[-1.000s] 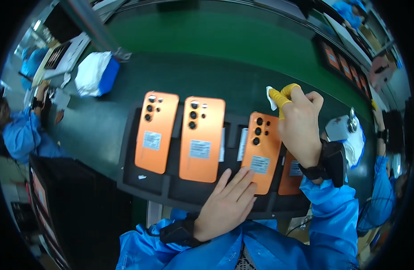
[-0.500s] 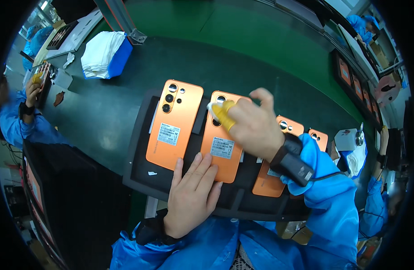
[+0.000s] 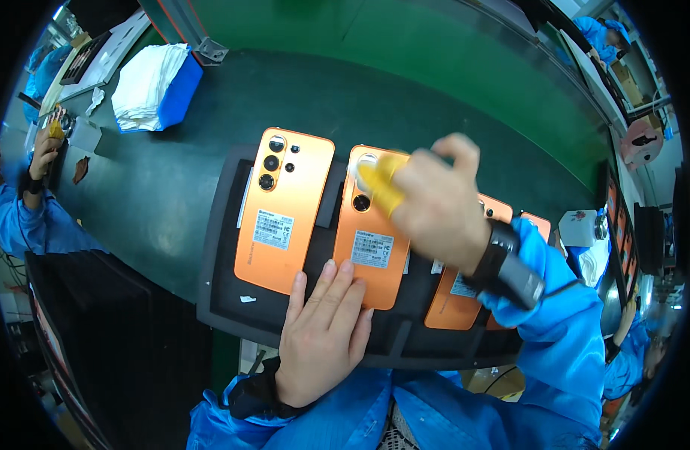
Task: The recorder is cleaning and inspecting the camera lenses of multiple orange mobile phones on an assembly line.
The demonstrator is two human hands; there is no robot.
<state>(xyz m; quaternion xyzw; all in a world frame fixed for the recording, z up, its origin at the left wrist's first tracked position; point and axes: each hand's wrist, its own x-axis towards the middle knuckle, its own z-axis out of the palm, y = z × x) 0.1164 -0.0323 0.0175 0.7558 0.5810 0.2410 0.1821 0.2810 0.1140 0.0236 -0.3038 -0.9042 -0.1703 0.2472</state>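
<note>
Along the black tray (image 3: 219, 289), left hand (image 3: 318, 345) lying flat, fingers loose on the near end of the orange phone (image 3: 375, 281) second from left in there. Right hand (image 3: 438, 199), yellow finger covers (image 3: 384, 184) on, pinching a white wipe (image 3: 354, 171) by the lenses (image 3: 361, 203). Blue bin (image 3: 183, 94) of white cloths (image 3: 146, 86) further back.

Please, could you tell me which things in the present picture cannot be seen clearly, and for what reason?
All in the head view:
- White wipe: its shape; blurred, partly covered by yellow finger covers on the right hand.
- Second phone from left: part of its lens area, behind those fingers.
- Third phone: its middle, behind the black wrist device.
- Fourth phone: most of it, behind the blue sleeve.
</note>
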